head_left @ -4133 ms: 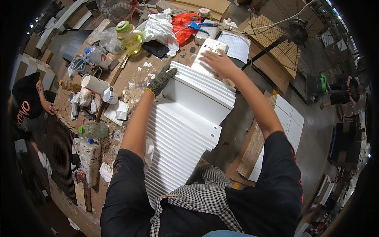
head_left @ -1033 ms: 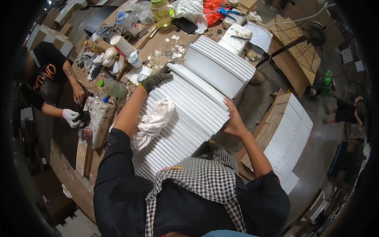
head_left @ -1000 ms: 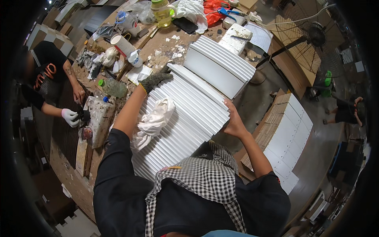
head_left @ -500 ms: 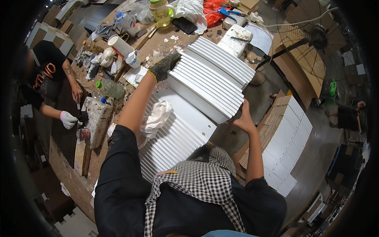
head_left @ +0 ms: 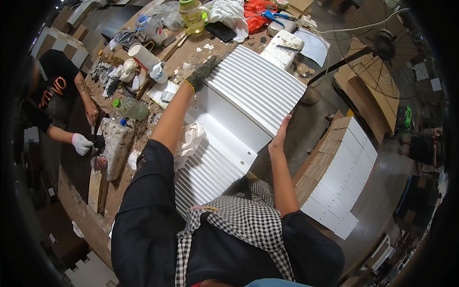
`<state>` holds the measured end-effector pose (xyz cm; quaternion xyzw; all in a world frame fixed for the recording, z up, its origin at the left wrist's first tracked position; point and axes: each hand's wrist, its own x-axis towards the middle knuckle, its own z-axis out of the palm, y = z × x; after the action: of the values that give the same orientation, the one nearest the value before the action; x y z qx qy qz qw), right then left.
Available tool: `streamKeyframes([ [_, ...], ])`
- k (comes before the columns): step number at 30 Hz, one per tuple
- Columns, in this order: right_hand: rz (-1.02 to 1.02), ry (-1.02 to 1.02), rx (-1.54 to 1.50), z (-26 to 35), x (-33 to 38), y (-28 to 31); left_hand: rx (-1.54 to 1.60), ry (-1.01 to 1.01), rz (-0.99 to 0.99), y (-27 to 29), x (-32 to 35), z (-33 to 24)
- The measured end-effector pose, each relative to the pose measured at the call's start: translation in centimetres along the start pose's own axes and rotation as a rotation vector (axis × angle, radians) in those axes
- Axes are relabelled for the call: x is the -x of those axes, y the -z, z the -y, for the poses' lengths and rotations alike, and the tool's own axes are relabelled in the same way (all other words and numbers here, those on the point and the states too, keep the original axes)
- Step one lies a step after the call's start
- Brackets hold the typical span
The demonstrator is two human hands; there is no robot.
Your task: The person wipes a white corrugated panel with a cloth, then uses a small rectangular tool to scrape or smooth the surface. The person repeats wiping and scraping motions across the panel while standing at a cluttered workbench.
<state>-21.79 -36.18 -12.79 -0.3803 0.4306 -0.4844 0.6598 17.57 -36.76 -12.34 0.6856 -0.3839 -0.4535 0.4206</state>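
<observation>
A white ribbed panel (head_left: pixel 256 88) lies on top of a second ribbed panel (head_left: pixel 208 170) on the workbench. My left hand (head_left: pixel 203 71), in a dark glove, grips the upper panel's far left corner. My right hand (head_left: pixel 279 136), bare, presses against the upper panel's near right edge. A crumpled white cloth (head_left: pixel 189 141) rests on the lower panel under my left forearm.
The wooden workbench (head_left: pixel 143 129) is littered with bottles, a paper cup (head_left: pixel 141 56), rags and a foam block (head_left: pixel 282 50). A stack of white panels (head_left: pixel 334 177) stands at my right, a floor fan (head_left: pixel 382 43) beyond. A person in black (head_left: pixel 52 95) works at the left.
The upper panel has slid farther away and to the right over the lower one. My right hand moved from the near edge of the stack up to the upper panel's right edge.
</observation>
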Motion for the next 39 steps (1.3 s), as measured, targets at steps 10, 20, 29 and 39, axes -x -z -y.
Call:
streamKeyframes([
  [10, 0.253, 0.479, 0.717, 7.5, 10.7, 4.0, -1.304, -0.209, 0.328, 0.1, 23.7, -8.9],
  [20, 0.853, 0.662, 1.196, 6.0, 19.0, 2.6, -0.608, -0.139, -0.559, 7.1, 49.1, -1.4],
  [29, 0.928, 0.932, 1.505, 7.4, 19.3, -0.9, -1.272, 0.385, -0.634, 18.0, 64.0, 7.2],
  [39, 0.959, 0.681, 1.549, 9.1, 20.6, -2.6, -0.638, 1.749, -1.177, 1.9, 90.2, 19.2],
])
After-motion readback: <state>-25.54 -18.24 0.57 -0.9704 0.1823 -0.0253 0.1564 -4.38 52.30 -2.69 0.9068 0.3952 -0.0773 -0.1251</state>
